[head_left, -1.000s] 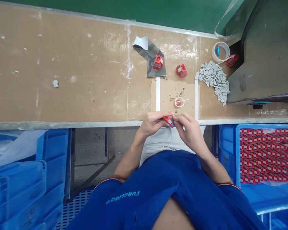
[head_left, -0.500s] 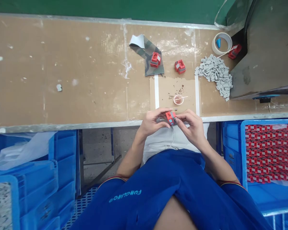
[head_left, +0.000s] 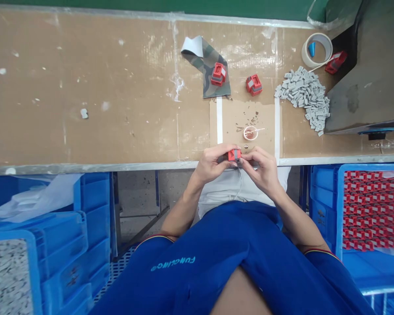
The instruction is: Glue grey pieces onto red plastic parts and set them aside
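Observation:
Just over the table's front edge, my left hand (head_left: 211,164) grips a small red plastic block with a grey band (head_left: 234,155) between thumb and fingers. My right hand (head_left: 262,168) is closed at the block's right side, thumb and fingertips pressed against it; whether a tiny piece sits under them is hidden. Beyond the hands stands a small round cup (head_left: 250,133) with a thin white stick across it. Two similar blocks are farther back: one red block (head_left: 218,74) on a camouflage cloth strip (head_left: 210,89), another red block (head_left: 254,85) on the table.
A pile of small grey pieces (head_left: 305,96) lies right of the cup, near a tape roll (head_left: 304,50) and a large dark machine (head_left: 371,87). Blue crates flank me; the right crate (head_left: 339,210) holds rows of red blocks, the left crate (head_left: 34,271) many small pale pieces.
The block has turned in my fingers and now lies more level. Both hands stay together on it. The whole view has shifted slightly, with the table moving up and right.

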Tool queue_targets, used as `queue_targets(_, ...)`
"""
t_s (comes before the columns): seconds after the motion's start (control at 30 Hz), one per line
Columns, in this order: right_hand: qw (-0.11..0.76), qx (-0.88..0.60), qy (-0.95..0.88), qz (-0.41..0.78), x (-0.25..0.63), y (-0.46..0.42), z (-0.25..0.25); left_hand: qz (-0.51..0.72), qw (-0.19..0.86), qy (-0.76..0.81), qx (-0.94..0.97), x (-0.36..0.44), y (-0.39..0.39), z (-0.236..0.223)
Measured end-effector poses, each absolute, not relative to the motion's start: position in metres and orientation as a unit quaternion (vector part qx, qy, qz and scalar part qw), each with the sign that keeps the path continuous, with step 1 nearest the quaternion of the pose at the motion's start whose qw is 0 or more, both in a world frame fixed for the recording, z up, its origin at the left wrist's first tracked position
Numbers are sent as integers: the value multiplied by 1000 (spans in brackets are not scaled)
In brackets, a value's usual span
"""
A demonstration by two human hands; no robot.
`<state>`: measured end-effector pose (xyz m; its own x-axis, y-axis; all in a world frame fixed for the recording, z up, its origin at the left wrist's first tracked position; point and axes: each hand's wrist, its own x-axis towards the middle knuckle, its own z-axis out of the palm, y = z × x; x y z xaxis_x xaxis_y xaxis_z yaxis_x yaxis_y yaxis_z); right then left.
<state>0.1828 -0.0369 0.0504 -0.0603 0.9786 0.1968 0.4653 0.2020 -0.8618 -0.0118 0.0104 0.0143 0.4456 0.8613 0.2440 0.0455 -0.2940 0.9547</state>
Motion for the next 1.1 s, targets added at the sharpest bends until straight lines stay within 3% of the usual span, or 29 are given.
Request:
queue_targets(0.47,329,-541,-718,290,191,-40,61,410,531,333,663,-12,8,8)
queue_targets(0.77,312,-527,-737,287,189,-31,54,415,513,342,669,-14,9,9)
queue_targets(1.1,322,-535,-744,238,181,-38,65,419,560,323,638,-14,7,7)
